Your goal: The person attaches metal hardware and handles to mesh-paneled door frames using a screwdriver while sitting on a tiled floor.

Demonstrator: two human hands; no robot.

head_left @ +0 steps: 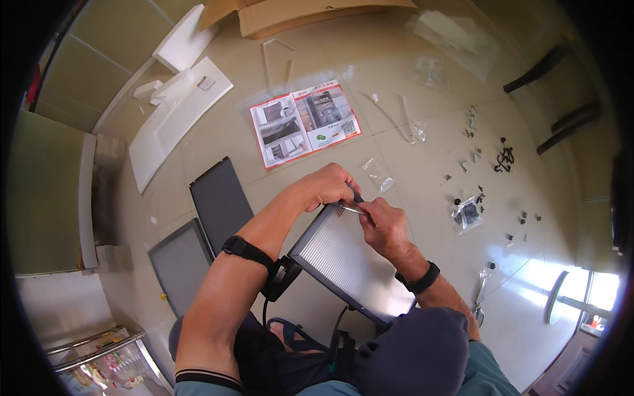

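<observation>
A dark-framed panel with a ribbed, silvery face (353,261) rests tilted before me, its lower end by my knees. At its far corner my left hand (327,186) is closed, pinching a small dark piece (356,194). My right hand (386,228) is closed on a thin metal rod (353,210), which lies across that same corner just below the left fingertips. The rod's far end and the exact point of contact are hidden by my fingers.
An open printed leaflet (305,125) lies beyond my hands. Two grey panels (221,195) lie to the left, near white foam sheets (178,122). Small dark fittings (504,160), plastic bags (467,214) and scissors (480,307) are scattered right. A cardboard box (297,16) stands at the far edge.
</observation>
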